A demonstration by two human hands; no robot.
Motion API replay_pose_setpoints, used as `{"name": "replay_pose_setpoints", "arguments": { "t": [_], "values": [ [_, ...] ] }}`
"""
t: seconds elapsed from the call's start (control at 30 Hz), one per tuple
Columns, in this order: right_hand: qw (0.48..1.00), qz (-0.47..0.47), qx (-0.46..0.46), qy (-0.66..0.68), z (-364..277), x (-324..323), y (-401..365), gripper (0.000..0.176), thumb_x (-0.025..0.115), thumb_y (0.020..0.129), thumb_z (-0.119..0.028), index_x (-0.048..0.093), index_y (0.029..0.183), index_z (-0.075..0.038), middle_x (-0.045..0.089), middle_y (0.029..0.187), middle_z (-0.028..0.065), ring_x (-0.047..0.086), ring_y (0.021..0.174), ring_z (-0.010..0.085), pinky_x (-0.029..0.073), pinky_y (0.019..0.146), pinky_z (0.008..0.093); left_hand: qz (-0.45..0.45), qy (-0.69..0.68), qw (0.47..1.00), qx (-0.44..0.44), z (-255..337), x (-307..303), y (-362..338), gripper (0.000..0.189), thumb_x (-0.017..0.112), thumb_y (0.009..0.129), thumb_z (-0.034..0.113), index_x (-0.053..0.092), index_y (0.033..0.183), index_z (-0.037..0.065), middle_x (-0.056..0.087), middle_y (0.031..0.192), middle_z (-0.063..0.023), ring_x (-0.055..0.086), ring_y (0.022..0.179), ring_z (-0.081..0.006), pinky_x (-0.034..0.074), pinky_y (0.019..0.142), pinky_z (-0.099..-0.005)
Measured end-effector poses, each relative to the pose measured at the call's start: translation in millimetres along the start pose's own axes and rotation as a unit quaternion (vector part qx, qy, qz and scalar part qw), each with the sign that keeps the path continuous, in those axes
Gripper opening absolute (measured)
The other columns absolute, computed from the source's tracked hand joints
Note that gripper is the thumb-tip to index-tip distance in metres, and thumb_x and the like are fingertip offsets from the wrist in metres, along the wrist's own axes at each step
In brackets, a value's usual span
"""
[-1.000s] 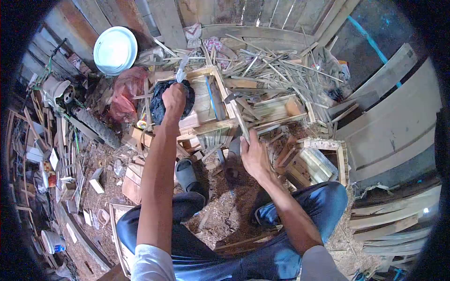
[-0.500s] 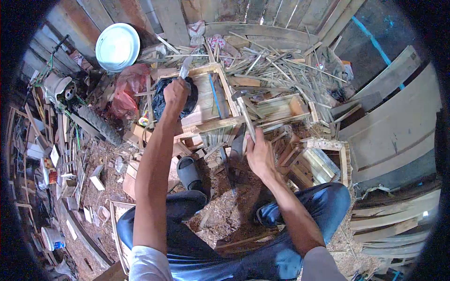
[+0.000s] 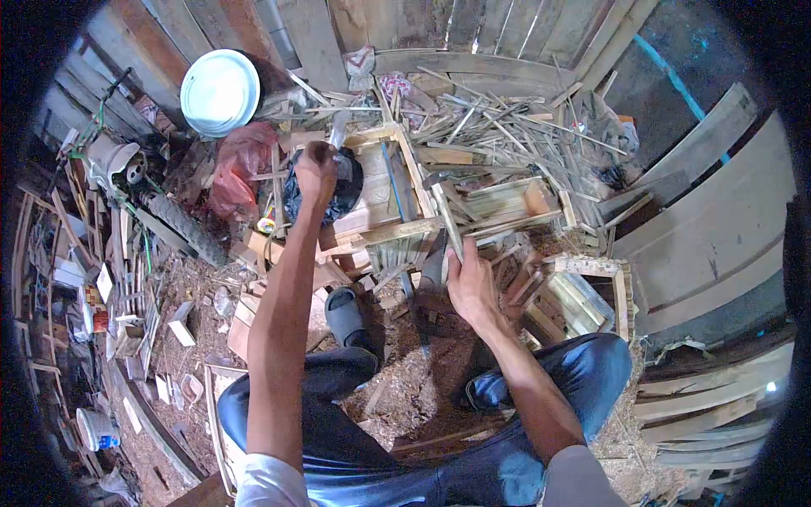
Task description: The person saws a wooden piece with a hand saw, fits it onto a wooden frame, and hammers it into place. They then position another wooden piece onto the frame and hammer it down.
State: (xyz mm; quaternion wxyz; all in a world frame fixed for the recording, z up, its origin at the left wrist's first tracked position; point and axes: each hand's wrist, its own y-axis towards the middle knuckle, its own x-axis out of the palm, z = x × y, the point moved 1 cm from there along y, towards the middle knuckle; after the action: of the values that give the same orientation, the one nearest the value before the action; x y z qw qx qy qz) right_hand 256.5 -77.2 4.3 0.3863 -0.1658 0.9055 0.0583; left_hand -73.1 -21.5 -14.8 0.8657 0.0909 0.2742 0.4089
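My left hand (image 3: 316, 173) is closed on a clear plastic bag (image 3: 339, 128), whose top sticks up above the fist. Below and beside that fist lies a black plastic bag (image 3: 347, 190), on the left part of a wooden frame with slats (image 3: 376, 188). My right hand (image 3: 471, 283) grips the light wooden handle of a hammer (image 3: 446, 211); its dark metal head is at the upper end, by the right edge of the frame. A blue strip (image 3: 391, 179) and a dark flat bar lie inside the frame.
A saw (image 3: 411, 304) stands near my sandalled foot (image 3: 345, 317). Wooden boxes (image 3: 583, 266) sit at the right, thin scrap sticks (image 3: 524, 139) behind. A red bag (image 3: 245, 173), a white lid (image 3: 220, 93) and a wheel (image 3: 186, 228) are at the left. Boards (image 3: 710, 245) lean at the right.
The view has shifted slightly, so the surroundings appear a little lower and further right. Both hands keep their holds; my left fist has tilted a little.
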Motion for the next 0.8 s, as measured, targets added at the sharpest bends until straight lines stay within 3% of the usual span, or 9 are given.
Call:
{"name": "replay_pose_setpoints", "arguments": {
  "t": [0.07, 0.1, 0.17, 0.2, 0.3, 0.4, 0.57, 0.7, 0.8],
  "values": [
    [1.000, 0.002, -0.008, 0.014, -2.3, -0.9, 0.2, 0.020, 0.048, 0.096, -0.019, 0.046, 0.100, 0.000, 0.060, 0.070, 0.0316, 0.060, 0.069, 0.0504, 0.045, 0.059, 0.0590, -0.036, -0.061, 0.997, -0.004, 24.6, -4.7, -27.2, 0.014, 0.061, 0.090, 0.013, 0.064, 0.090, -0.001, 0.065, 0.075, -0.0072, 0.056, 0.066, -0.0116, 0.048, 0.065, -0.0280],
    [1.000, 0.004, -0.014, 0.023, -4.0, -1.4, 0.2, 0.020, 0.048, 0.096, -0.019, 0.046, 0.099, 0.000, 0.059, 0.070, 0.0318, 0.059, 0.069, 0.0505, 0.045, 0.059, 0.0590, -0.045, -0.086, 0.994, 0.040, 22.4, -2.1, -39.5, 0.020, 0.062, 0.091, 0.018, 0.064, 0.091, -0.002, 0.065, 0.076, -0.0080, 0.057, 0.068, -0.0117, 0.048, 0.065, -0.0279],
    [0.999, -0.001, -0.013, 0.032, -8.3, -3.1, -1.1, 0.019, 0.049, 0.096, -0.018, 0.046, 0.100, 0.000, 0.059, 0.068, 0.0319, 0.060, 0.070, 0.0504, 0.045, 0.059, 0.0591, -0.102, -0.155, 0.982, 0.023, 44.2, -5.6, -76.6, 0.007, 0.061, 0.089, 0.004, 0.063, 0.091, -0.002, 0.066, 0.080, -0.0081, 0.058, 0.072, -0.0115, 0.049, 0.070, -0.0268],
    [1.000, -0.007, -0.014, 0.024, -8.2, -2.5, -2.3, 0.020, 0.049, 0.096, -0.019, 0.045, 0.101, 0.000, 0.059, 0.069, 0.0317, 0.060, 0.070, 0.0502, 0.045, 0.059, 0.0590, -0.115, -0.102, 0.987, 0.040, 40.9, -3.8, -92.3, 0.003, 0.061, 0.089, 0.000, 0.062, 0.090, -0.002, 0.067, 0.080, -0.0071, 0.060, 0.074, -0.0113, 0.049, 0.070, -0.0269],
    [1.000, -0.013, -0.017, 0.009, -7.1, 2.9, -8.8, 0.022, 0.049, 0.096, -0.021, 0.044, 0.104, 0.000, 0.060, 0.070, 0.0309, 0.061, 0.071, 0.0495, 0.046, 0.060, 0.0586, -0.177, -0.036, 0.982, 0.063, 49.1, -0.2, -130.6, 0.009, 0.063, 0.086, 0.004, 0.065, 0.093, 0.000, 0.067, 0.084, -0.0178, 0.065, 0.073, -0.0246, 0.049, 0.067, -0.0324],
    [0.999, -0.032, -0.020, -0.002, 0.4, 10.3, -12.0, 0.024, 0.048, 0.096, -0.022, 0.042, 0.106, -0.001, 0.062, 0.072, 0.0299, 0.062, 0.071, 0.0490, 0.047, 0.060, 0.0584, -0.158, -0.016, 0.981, 0.110, 60.9, -0.1, -151.7, 0.010, 0.062, 0.087, 0.006, 0.065, 0.093, -0.001, 0.066, 0.085, -0.0180, 0.064, 0.074, -0.0265, 0.049, 0.067, -0.0344],
    [0.998, -0.029, -0.055, 0.022, 1.0, 6.3, -19.4, 0.023, 0.050, 0.097, -0.020, 0.042, 0.105, 0.000, 0.059, 0.068, 0.0304, 0.059, 0.069, 0.0512, 0.045, 0.057, 0.0590, -0.124, -0.026, 0.990, 0.066, 41.8, 9.9, -164.1, 0.010, 0.061, 0.084, 0.004, 0.064, 0.093, 0.000, 0.063, 0.086, -0.0191, 0.059, 0.080, -0.0343, 0.047, 0.073, -0.0403],
    [0.998, -0.029, -0.043, 0.025, 2.1, 1.7, -23.1, 0.023, 0.049, 0.097, -0.021, 0.042, 0.105, 0.000, 0.059, 0.069, 0.0307, 0.059, 0.069, 0.0512, 0.046, 0.058, 0.0591, -0.108, -0.024, 0.990, 0.091, 37.9, 14.2, -164.4, 0.011, 0.062, 0.083, 0.003, 0.064, 0.093, 0.001, 0.063, 0.087, -0.0180, 0.057, 0.082, -0.0367, 0.046, 0.075, -0.0431],
    [0.997, -0.079, -0.004, 0.007, -0.2, -5.4, -25.4, 0.023, 0.048, 0.096, -0.021, 0.041, 0.103, 0.000, 0.062, 0.072, 0.0299, 0.061, 0.071, 0.0492, 0.047, 0.061, 0.0585, -0.078, 0.032, 0.988, 0.130, 40.4, 18.5, -169.1, 0.011, 0.063, 0.082, -0.001, 0.066, 0.092, 0.002, 0.064, 0.089, -0.0154, 0.060, 0.080, -0.0316, 0.048, 0.074, -0.0376]
  ]
}}
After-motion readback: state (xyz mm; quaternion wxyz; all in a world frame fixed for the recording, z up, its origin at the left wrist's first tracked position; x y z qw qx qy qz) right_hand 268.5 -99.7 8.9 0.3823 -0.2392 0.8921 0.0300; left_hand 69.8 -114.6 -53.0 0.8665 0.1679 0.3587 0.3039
